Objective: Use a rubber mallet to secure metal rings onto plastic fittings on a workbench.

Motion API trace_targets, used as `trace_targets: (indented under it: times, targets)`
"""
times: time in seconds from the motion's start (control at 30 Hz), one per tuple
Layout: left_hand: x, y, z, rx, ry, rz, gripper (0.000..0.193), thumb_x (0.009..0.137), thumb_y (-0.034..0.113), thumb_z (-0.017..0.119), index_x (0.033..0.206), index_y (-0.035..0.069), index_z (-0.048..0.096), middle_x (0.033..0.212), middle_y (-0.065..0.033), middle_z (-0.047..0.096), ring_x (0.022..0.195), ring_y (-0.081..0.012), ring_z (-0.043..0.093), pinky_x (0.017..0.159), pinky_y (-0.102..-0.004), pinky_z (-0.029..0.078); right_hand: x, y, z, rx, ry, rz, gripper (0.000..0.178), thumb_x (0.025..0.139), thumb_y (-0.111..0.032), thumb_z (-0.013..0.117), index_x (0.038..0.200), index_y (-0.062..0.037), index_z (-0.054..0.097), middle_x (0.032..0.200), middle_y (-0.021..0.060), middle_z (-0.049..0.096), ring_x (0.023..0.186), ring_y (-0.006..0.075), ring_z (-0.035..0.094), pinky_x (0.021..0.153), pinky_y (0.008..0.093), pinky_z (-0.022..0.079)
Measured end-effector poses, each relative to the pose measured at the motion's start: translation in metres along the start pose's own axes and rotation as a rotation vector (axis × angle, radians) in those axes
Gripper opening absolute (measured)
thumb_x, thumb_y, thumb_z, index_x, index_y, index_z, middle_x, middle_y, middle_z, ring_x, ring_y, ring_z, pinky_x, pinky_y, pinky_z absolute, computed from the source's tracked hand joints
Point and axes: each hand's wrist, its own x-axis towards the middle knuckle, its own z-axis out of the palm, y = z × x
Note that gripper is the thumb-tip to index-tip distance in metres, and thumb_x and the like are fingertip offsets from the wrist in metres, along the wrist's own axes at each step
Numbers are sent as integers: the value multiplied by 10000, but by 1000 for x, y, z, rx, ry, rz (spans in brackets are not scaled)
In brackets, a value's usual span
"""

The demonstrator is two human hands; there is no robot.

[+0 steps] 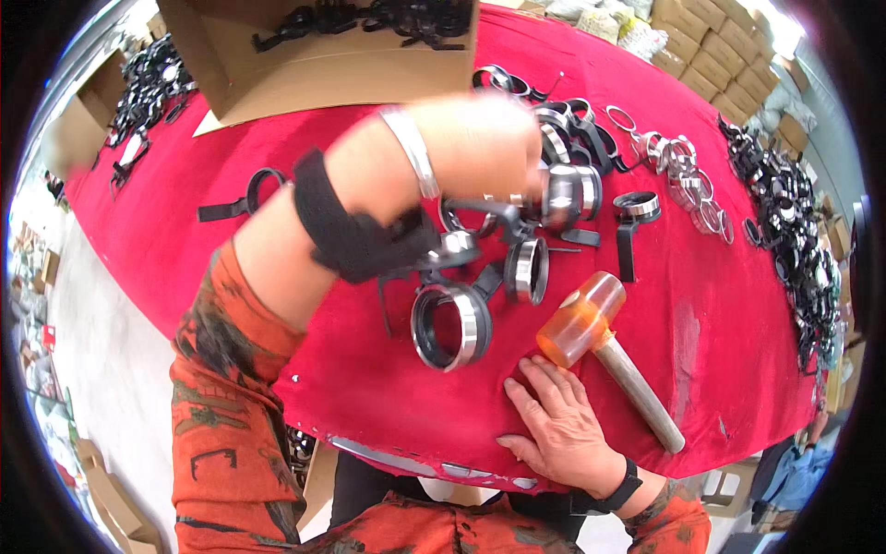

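Note:
My left hand (480,148), blurred and curled closed, reaches over the red cloth with a silver bangle and a wide black strap on its wrist. Its fingertips meet a black-and-silver ring (561,197), which is blurred too and seems gripped. Below that forearm lie more black rings with silver bands, including a large one (450,328) and a smaller one (526,270). My right hand (568,434) rests flat on the cloth with its fingers apart, holding nothing. Just beyond its fingertips lies a mallet (583,319) with a clear orange head and a wooden handle.
A cardboard box (314,88) with black parts stands at the far side of the red-covered table (720,369). Loose silver rings (688,175) lie right of centre. Piles of black parts (789,222) fill the right edge and the far left. Stacked cartons (711,46) stand beyond.

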Motion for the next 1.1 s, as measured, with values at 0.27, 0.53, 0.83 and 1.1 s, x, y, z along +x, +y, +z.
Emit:
trace_targets:
  times: [0.27, 0.53, 0.83, 1.1]
  targets:
    - [124, -113, 58, 248, 391, -240, 381, 892, 370, 556, 1065, 43, 647, 1034, -201, 655, 992, -332, 628, 872, -392, 485, -7, 13, 2, 186, 53, -76, 581, 749, -294, 725, 1241, -52, 534, 1346, 185, 440, 1278, 348, 414, 1056, 474, 327]
    - [196, -143, 98, 373, -244, -563, 450, 962, 501, 339, 1375, 349, 433, 1451, -86, 411, 1340, -304, 381, 1089, -499, 306, -2, 19, -6, 194, 39, -73, 563, 774, -300, 690, 1258, -67, 520, 1347, 160, 446, 1276, 312, 419, 1041, 439, 352]
    - [167, -103, 76, 195, -524, -425, 618, 835, 538, 535, 1350, 196, 508, 1299, -86, 574, 1220, -266, 522, 999, -465, 407, -2, 13, -6, 208, 37, -64, 554, 786, -304, 684, 1265, -80, 519, 1354, 153, 437, 1294, 305, 395, 1038, 447, 345]
    - [75, -49, 37, 69, -463, -366, 529, 905, 417, 514, 1353, 137, 496, 1186, -141, 629, 1093, -250, 591, 916, -353, 455, -10, 14, 5, 208, 87, -102, 569, 750, -276, 718, 1241, -53, 535, 1341, 181, 432, 1284, 354, 389, 1066, 490, 306]
